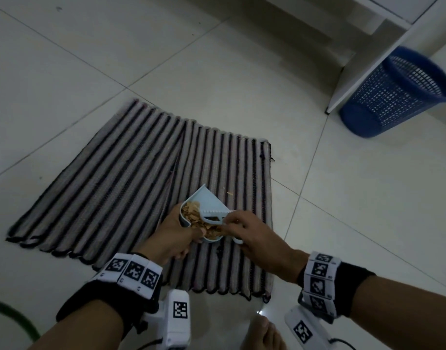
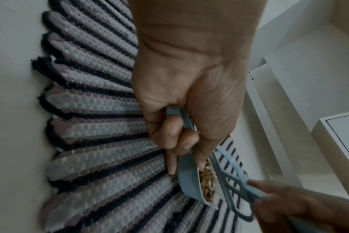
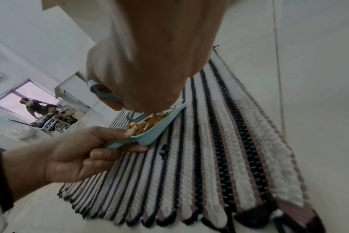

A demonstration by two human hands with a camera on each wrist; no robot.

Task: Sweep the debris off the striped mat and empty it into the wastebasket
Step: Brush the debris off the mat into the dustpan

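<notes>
The striped mat [image 1: 115, 178] lies on pale floor tiles. Over its near right part my left hand [image 1: 176, 236] grips the handle of a small light-blue dustpan [image 1: 209, 200], tilted and holding a heap of brown debris [image 1: 191, 213]. My right hand [image 1: 252, 231] grips a light-blue hand brush [image 1: 215, 214] whose toothed edge rests across the pan's mouth. One stray chip [image 1: 230, 192] lies on the mat just beyond the pan. The blue mesh wastebasket [image 1: 398, 92] stands at the far right. The left wrist view shows the dustpan [image 2: 186, 178] edge-on with the brush [image 2: 231, 178] beside it.
A white cabinet [image 1: 368, 59] stands right beside the wastebasket. My bare foot [image 1: 262, 332] is on the tiles just behind the mat's near edge. A dark green hose [image 1: 14, 317] curves at the bottom left. A person [image 3: 36, 105] is far off by a window.
</notes>
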